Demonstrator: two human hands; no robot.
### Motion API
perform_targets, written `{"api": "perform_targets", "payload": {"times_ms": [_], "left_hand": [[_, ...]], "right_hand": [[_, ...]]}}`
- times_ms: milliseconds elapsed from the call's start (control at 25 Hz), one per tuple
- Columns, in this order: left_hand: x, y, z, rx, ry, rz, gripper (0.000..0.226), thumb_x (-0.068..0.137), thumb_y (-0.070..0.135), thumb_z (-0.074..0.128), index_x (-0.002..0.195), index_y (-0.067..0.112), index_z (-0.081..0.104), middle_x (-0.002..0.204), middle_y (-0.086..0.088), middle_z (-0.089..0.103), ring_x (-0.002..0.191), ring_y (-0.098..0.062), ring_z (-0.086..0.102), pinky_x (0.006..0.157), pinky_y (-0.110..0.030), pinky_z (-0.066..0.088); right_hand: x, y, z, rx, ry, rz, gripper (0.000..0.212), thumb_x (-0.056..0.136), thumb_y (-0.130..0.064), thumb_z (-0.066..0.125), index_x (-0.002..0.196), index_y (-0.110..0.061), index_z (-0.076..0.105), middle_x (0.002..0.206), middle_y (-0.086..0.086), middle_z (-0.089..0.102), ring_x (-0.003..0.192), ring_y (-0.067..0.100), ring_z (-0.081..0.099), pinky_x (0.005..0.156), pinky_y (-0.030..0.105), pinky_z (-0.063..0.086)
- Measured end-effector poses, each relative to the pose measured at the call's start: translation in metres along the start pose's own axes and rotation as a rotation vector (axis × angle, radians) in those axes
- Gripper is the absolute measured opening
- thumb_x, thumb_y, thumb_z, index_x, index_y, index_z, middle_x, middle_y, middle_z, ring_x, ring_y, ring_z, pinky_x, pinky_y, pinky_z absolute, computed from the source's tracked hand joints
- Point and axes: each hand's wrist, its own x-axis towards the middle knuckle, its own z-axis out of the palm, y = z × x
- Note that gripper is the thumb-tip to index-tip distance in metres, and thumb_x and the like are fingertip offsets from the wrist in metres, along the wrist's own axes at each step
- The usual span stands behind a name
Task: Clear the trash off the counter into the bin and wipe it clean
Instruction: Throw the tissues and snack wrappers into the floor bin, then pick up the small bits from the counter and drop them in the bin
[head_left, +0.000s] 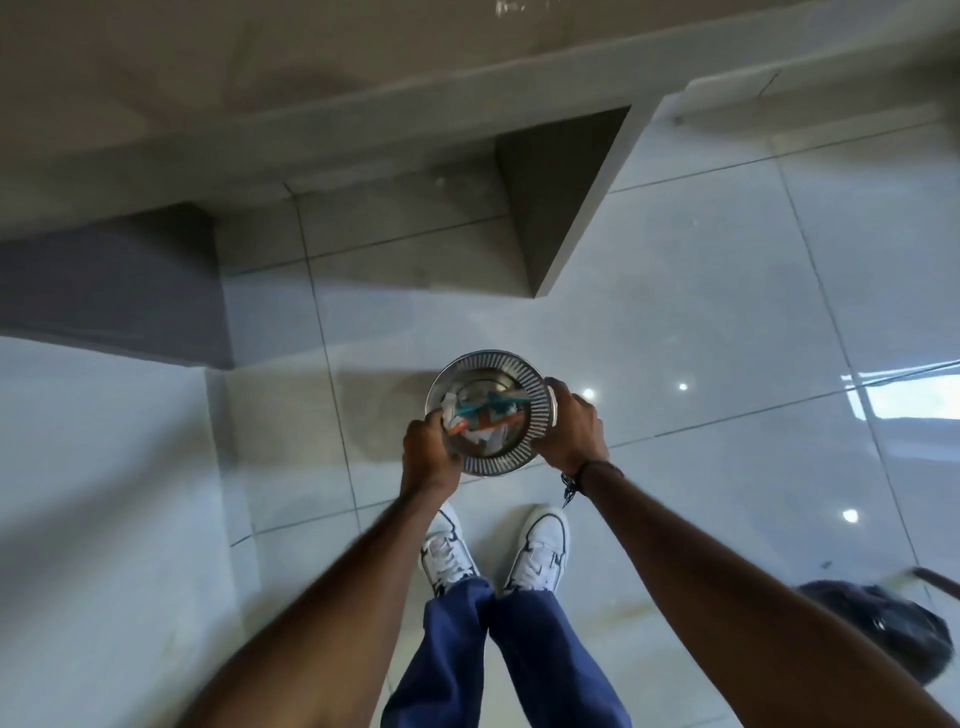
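With both hands (430, 452) (574, 426) we grip the bin (488, 413) rim; tilting it could spill the trash (483, 415).

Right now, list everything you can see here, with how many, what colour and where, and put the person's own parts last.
bin: one, silver metal with a slotted rim, centre, held over the floor
trash: a small heap, white, teal and orange, inside the bin
floor: glossy pale tiles, across most of the view
counter: pale grey, along the top, seen from above
dark thing: one, blue-black, lower right on the floor; too blurred to name
shoes: two, white with dark trim, below the bin
trousers: blue, bottom centre
wristband: one, dark, on the right wrist
left hand: gripping the bin's left rim
right hand: gripping the bin's right rim
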Motion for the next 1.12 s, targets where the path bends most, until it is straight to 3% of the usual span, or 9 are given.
{"api": "perform_targets", "payload": {"times_ms": [120,200,360,480,600,800,880,1000,1120], "left_hand": [[-0.051,0.028,-0.048,-0.033,-0.025,-0.013,0.046,0.079,-0.003,0.071,0.124,0.005,0.062,0.118,-0.02,0.064,0.099,-0.036,0.068,0.085,-0.047,0.061],[-0.096,0.065,-0.097,0.012,0.011,0.076,0.036,0.082,-0.002,0.07,0.117,0.006,0.065,0.117,-0.016,0.065,0.098,-0.032,0.069,0.082,-0.046,0.062],[-0.175,0.147,-0.203,0.076,0.164,0.313,0.02,0.084,0.0,0.065,0.104,0.006,0.068,0.107,-0.013,0.067,0.093,-0.029,0.067,0.075,-0.041,0.06],[-0.21,0.19,-0.275,0.089,0.327,0.328,0.014,0.084,0.0,0.061,0.094,0.007,0.068,0.1,-0.014,0.067,0.088,-0.031,0.065,0.072,-0.041,0.057],[-0.191,0.216,-0.33,0.043,0.484,0.373,0.017,0.085,0.0,0.058,0.097,0.007,0.067,0.102,-0.016,0.065,0.091,-0.036,0.064,0.076,-0.045,0.059],[-0.124,0.222,-0.411,0.096,0.5,0.337,0.026,0.086,0.002,0.056,0.11,0.004,0.063,0.11,-0.018,0.062,0.098,-0.036,0.061,0.083,-0.047,0.057],[-0.089,0.219,-0.432,0.101,0.461,0.337,0.034,0.085,0.008,0.061,0.119,0.002,0.061,0.117,-0.021,0.06,0.106,-0.04,0.06,0.09,-0.047,0.055],[-0.026,0.219,-0.452,0.209,0.312,0.324,0.057,0.09,0.011,0.065,0.143,0.003,0.048,0.145,-0.024,0.049,0.132,-0.043,0.048,0.111,-0.05,0.044],[0.022,0.222,-0.467,0.333,0.252,0.471,0.047,0.083,0.004,0.068,0.13,0.005,0.064,0.136,-0.026,0.061,0.125,-0.043,0.058,0.102,-0.052,0.054]], "right_hand": [[-0.05,-0.018,-0.037,0.002,0.016,-0.007,0.05,0.078,-0.02,0.072,0.126,-0.018,0.059,0.117,0.011,0.07,0.103,0.032,0.066,0.085,0.042,0.057],[-0.098,-0.049,-0.079,-0.055,0.047,-0.062,0.045,0.079,-0.021,0.072,0.123,-0.018,0.063,0.113,0.007,0.071,0.099,0.027,0.067,0.079,0.039,0.058],[-0.175,-0.127,-0.17,-0.119,0.17,-0.249,0.036,0.078,-0.023,0.068,0.114,-0.019,0.068,0.105,0.005,0.074,0.093,0.028,0.067,0.074,0.036,0.056],[-0.212,-0.193,-0.22,-0.175,0.25,-0.418,0.03,0.076,-0.02,0.067,0.106,-0.02,0.071,0.097,0.002,0.076,0.094,0.028,0.067,0.08,0.038,0.053],[-0.204,-0.263,-0.247,-0.108,0.353,-0.598,0.026,0.072,-0.017,0.066,0.097,-0.019,0.073,0.088,0.002,0.075,0.086,0.029,0.069,0.077,0.038,0.055],[-0.161,-0.377,-0.279,-0.059,0.28,-0.624,0.032,0.081,-0.013,0.063,0.112,-0.011,0.072,0.103,0.011,0.075,0.094,0.028,0.069,0.087,0.041,0.058],[-0.133,-0.409,-0.279,-0.05,0.23,-0.556,0.034,0.083,-0.013,0.06,0.115,-0.01,0.071,0.108,0.013,0.073,0.098,0.032,0.069,0.087,0.04,0.058],[-0.082,-0.449,-0.272,-0.124,0.189,-0.477,0.03,0.081,-0.007,0.054,0.106,-0.011,0.07,0.105,0.015,0.07,0.096,0.038,0.067,0.073,0.035,0.052],[-0.033,-0.494,-0.273,-0.215,0.166,-0.446,0.022,0.079,-0.01,0.054,0.098,-0.013,0.064,0.098,0.013,0.066,0.089,0.038,0.065,0.064,0.031,0.042]]}}
